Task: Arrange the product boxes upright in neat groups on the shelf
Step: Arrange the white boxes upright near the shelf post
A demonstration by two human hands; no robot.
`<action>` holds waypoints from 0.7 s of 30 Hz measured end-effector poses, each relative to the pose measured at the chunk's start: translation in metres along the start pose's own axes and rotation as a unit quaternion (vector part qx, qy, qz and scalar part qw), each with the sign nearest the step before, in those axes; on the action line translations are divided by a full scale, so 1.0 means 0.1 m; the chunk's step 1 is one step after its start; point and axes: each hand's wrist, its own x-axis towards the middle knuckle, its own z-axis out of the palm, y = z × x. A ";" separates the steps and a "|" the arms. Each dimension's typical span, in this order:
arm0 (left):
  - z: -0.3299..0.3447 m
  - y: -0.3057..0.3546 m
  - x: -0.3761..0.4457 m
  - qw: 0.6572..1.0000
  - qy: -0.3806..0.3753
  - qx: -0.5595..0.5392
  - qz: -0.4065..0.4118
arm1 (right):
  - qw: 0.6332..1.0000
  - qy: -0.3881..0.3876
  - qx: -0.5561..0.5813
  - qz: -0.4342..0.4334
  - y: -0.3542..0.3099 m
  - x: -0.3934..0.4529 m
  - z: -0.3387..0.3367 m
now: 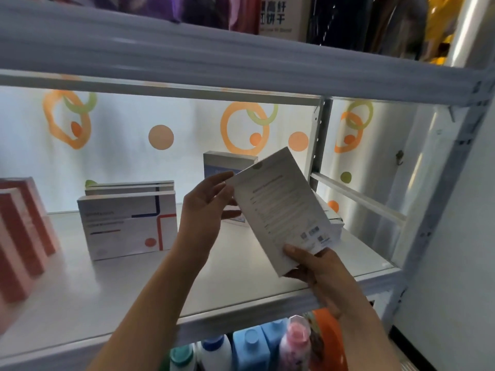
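We hold a flat white box [284, 207] tilted in the air above the right part of the shelf [241, 266], its printed back toward us and its top corner leaning right. Our right hand [318, 271] grips its lower end, thumb curled over the printed face and the other fingers behind it. Our left hand [206, 202] touches the upper left edge, fingers straight and slightly spread; whether the thumb pinches the box we cannot tell. On the shelf three white boxes with red and blue lines [128, 223] stand upright in a tight row left of centre, one behind another. Behind the held box stands a grey and blue box [222, 163], partly hidden by it and by our left hand. More white boxes [334, 218] show just past the held box's right edge; how they lie we cannot tell. At the far left red boxes [21, 231] stand upright, blurred. Below the shelf are bottles [249, 349] in blue, white and pink.
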 end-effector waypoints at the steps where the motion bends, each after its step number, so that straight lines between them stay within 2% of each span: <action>1: -0.01 0.00 0.02 1.000 0.008 0.005 0.009 | 1.000 -0.008 -0.018 0.004 -0.01 0.02 -0.02; 4: 0.00 -0.02 0.07 0.999 0.019 0.008 0.035 | 1.000 0.001 0.008 0.003 -0.02 0.07 -0.06; 7: 0.05 -0.11 0.09 0.999 0.031 0.007 0.040 | 0.999 0.014 -0.036 -0.006 0.02 0.05 -0.05; 10: 0.12 -0.33 0.02 0.999 0.035 -0.001 -0.012 | 0.993 0.005 -0.116 -0.005 0.04 -0.01 -0.04; 13: 0.23 -0.57 -0.12 0.996 0.020 -0.027 -0.077 | 0.989 0.021 -0.149 -0.008 0.05 -0.03 -0.01; 21: 0.23 -0.68 -0.24 0.995 -0.030 -0.018 -0.097 | 0.982 0.053 -0.180 -0.013 0.08 -0.02 0.03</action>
